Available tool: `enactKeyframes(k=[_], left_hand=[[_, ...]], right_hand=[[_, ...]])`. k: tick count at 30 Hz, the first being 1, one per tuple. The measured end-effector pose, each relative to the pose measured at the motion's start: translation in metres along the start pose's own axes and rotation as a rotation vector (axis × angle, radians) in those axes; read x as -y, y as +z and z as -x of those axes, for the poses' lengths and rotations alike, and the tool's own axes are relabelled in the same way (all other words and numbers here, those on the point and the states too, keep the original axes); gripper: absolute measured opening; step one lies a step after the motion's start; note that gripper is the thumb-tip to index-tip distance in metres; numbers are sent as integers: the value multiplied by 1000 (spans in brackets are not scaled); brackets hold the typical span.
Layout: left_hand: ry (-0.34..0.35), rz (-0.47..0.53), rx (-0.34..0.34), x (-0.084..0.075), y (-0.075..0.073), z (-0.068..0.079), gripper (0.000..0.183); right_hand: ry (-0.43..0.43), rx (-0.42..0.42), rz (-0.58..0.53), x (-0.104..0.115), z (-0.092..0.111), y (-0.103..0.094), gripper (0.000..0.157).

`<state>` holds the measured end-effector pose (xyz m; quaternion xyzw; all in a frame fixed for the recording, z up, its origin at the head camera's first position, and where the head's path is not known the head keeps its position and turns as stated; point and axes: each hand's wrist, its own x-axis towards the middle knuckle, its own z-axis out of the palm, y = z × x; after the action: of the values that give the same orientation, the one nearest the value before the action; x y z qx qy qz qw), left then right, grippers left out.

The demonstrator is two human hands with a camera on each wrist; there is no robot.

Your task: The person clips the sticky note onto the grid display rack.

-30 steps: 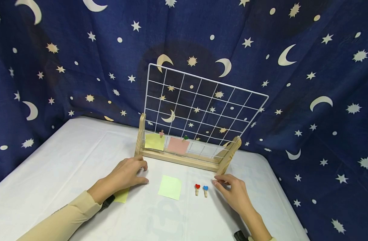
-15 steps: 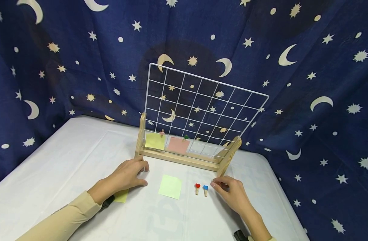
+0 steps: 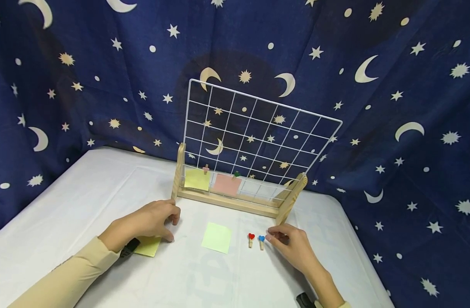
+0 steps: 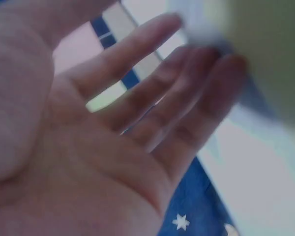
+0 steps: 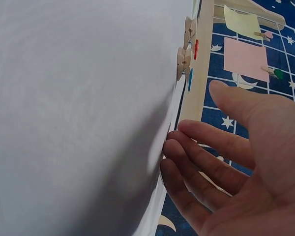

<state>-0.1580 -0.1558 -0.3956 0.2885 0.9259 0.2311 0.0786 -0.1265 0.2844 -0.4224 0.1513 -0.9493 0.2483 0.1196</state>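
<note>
My left hand [image 3: 152, 220] rests on the white table with loosely bent fingers and nothing in them. A yellow sticky note pad [image 3: 148, 247] lies partly hidden under that wrist. Out of focus, a yellowish surface [image 4: 275, 54] fills a corner of the left wrist view. My right hand [image 3: 294, 246] holds nothing; its thumb and forefinger are apart, close to a mini clothespin with a blue heart [image 3: 261, 240]. Just left of it lies another with a red heart [image 3: 251, 238]. Between the hands a pale green sticky note [image 3: 217, 238] lies flat.
Behind the hands stands a white wire grid [image 3: 254, 124] on a wooden base [image 3: 227, 202]. Clothespins hold a yellow note [image 3: 196, 179] and a pink note [image 3: 227, 184] on its lower rows. A dark blue star-patterned cloth [image 3: 104, 85] hangs behind the table.
My left hand has shifted left and slightly down, uncovering more of the yellow pad. My right hand has edged left toward the blue-heart clothespin.
</note>
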Motion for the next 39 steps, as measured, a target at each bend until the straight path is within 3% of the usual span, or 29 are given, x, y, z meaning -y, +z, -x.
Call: enactKeyframes(k=[4,12,20,30,36,39], left_hand=[[17,-7,47,3,-10,6,41],[2,-101,41,8,-13,11,48],[-13,-10,83,9,-13,11,37],[-30,28,139,7,-15,12,29],[9,-16,173,6,-15,15,29],[21,-53,158,5,-16,17,28]], right_hand=[[1,5,-2,1,0,1,18],[-11,13,-6,2,-1,3,20],[-6,16,4,5,-1,4,18],[-8,23,-11,5,0,5,18],[3,51,-13,4,0,6,20],[-7,52,-20,4,0,6,20]])
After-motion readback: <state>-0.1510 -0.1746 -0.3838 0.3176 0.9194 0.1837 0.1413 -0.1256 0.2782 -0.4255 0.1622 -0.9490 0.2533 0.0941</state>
